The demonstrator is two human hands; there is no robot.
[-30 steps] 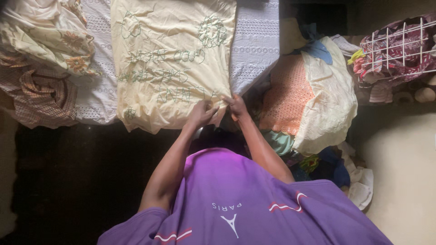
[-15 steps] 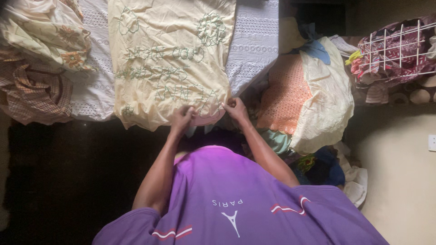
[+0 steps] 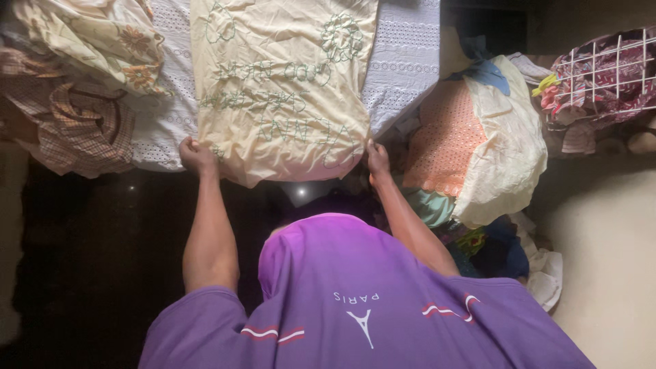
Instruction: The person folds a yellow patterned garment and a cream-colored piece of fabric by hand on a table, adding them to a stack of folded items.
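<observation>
1. Left hand [image 3: 197, 156]: fingers pinch the near-left corner of the cream embroidered cloth [image 3: 283, 89]. Right hand [image 3: 376, 159]: fingers pinch the near-right corner of the same cloth. The hands stand well apart, with the near hem stretched between them.

2. Location: the cream embroidered cloth lies flat on the white eyelet sheet [image 3: 403, 65] covering the bed; its near hem hangs just past the bed's near edge.

3. Risk, slip: each grip covers only a small corner. An uneven pull would likely free one corner and let the hem sag.

4. Risk, drag: the eyelet sheet lies directly beneath. A pull toward the near side could wrinkle or shift it along with the cloth.

5. Risk, snag: the floral fabric [image 3: 92, 41] and plaid fabric [image 3: 75, 119] lie bunched just left of the cloth, and the laundry heap [image 3: 482, 137] lies just right. A sideways move could catch either.

6. Markings: green stitched lettering runs in rows across the cloth's middle, upside down in this view, with green stitched flower outlines at the far corners.

7. Packages: none visible. A white wire rack [image 3: 601, 68] stands at far right over red patterned fabric. No signs or labels can be made out.
</observation>
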